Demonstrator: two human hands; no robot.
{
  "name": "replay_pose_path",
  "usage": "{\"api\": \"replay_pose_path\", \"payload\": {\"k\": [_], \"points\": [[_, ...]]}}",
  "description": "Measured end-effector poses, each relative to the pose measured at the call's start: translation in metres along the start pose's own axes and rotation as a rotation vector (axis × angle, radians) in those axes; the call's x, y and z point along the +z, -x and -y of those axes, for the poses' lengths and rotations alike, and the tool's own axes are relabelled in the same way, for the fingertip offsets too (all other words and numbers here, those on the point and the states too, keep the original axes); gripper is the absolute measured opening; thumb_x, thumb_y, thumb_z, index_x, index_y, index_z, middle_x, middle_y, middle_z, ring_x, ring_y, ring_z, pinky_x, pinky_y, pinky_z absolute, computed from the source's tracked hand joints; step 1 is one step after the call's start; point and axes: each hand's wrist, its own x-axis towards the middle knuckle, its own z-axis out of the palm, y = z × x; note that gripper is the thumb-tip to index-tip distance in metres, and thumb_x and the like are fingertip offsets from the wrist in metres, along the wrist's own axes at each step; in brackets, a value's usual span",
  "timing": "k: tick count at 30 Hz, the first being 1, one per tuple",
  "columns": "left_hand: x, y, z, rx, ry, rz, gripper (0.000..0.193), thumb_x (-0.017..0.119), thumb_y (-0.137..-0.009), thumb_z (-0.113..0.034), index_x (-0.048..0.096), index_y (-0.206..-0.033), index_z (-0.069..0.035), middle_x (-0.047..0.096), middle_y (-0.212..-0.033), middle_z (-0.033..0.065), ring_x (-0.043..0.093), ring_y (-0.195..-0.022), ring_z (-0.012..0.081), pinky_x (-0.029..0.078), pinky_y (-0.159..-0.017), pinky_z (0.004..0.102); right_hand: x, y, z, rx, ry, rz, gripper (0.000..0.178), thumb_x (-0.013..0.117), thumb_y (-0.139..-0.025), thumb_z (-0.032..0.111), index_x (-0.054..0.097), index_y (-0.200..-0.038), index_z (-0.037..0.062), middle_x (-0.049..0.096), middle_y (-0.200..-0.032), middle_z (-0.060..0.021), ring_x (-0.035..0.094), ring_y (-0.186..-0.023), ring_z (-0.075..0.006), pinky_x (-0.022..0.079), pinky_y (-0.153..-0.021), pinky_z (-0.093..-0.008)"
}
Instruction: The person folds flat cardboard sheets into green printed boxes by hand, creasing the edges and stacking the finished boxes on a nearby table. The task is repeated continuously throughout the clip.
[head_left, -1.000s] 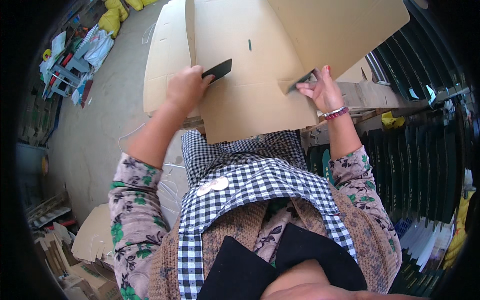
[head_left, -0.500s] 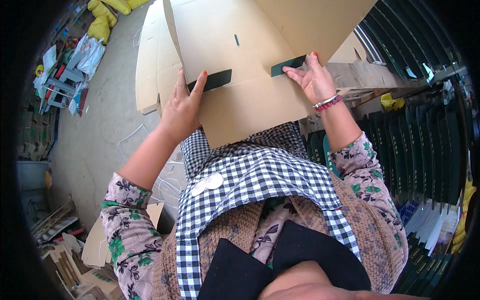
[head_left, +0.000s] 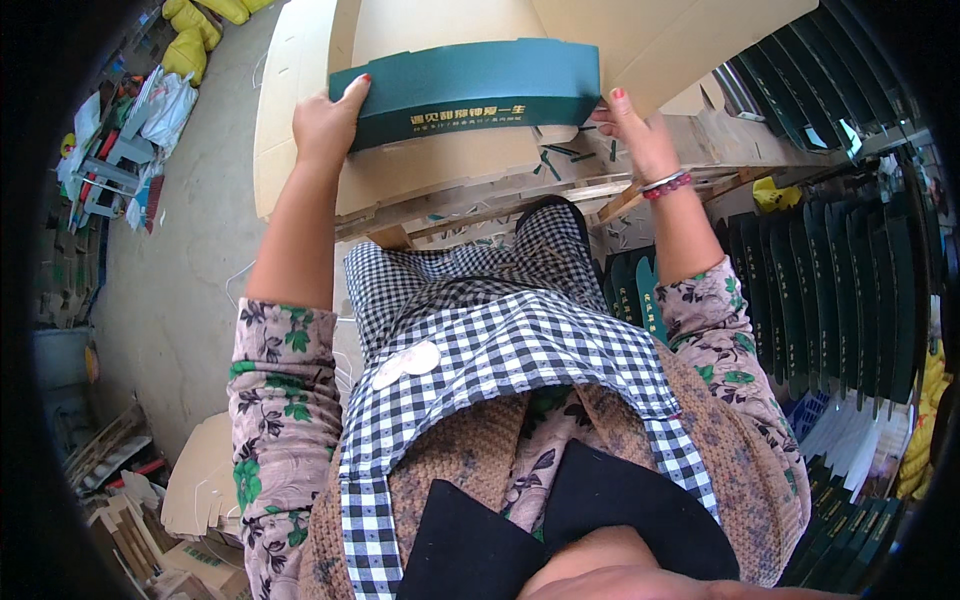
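Observation:
A partly folded cardboard box point(head_left: 440, 28) lies in front of me, tan inside and green outside. Its near wall, a green panel point(head_left: 465, 85) with gold print, stands folded up. My left hand point(head_left: 328, 125) grips the left end of this panel, thumb over its upper edge. At the opposite end, my right hand point(head_left: 640, 140) has its fingers at the corner between the green panel and the tan side wall point(head_left: 670, 50). Part of its grip is hidden behind that corner. A tan flat sheet point(head_left: 440, 172) shows below the panel.
Under the box is a wooden pallet-like bench point(head_left: 720, 145) with small dark offcuts point(head_left: 560, 155). Rows of dark green panels point(head_left: 820, 300) stand at right. Yellow sacks point(head_left: 185, 55) and white bags point(head_left: 172, 108) lie at far left; cardboard pieces point(head_left: 200, 480) lie at lower left.
The near wall has been folded up, so its green printed face now shows. My left hand has moved up and left to the panel's end; the right hand shifted slightly to the right corner.

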Motion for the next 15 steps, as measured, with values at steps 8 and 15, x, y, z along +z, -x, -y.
{"api": "replay_pose_path", "payload": {"k": [8,15], "points": [[0.001,0.028,-0.013,0.984,-0.322,-0.041,0.026,0.066,-0.084,-0.016,0.066,-0.109,-0.006,0.063,-0.112,0.0143,0.057,-0.105,0.0319,0.046,-0.092,0.0388,0.051,0.049,0.054,-0.635,0.657,-0.058,0.023,0.073,-0.075,0.022,0.068,-0.088,0.0041,0.064,-0.075,-0.0148,0.064,-0.075,-0.0317,0.051,-0.073,-0.0425],[-0.019,0.017,-0.039,0.608,-0.593,0.726,0.028,0.075,-0.072,-0.016,0.07,-0.096,-0.003,0.067,-0.083,0.0182,0.065,-0.076,0.0321,0.053,-0.072,0.04,0.064,-0.026,0.059,-0.356,1.06,0.531,0.021,0.072,-0.069,0.013,0.069,-0.089,0.0056,0.065,-0.079,-0.0197,0.064,-0.076,-0.0356,0.052,-0.07,-0.0423]]}}
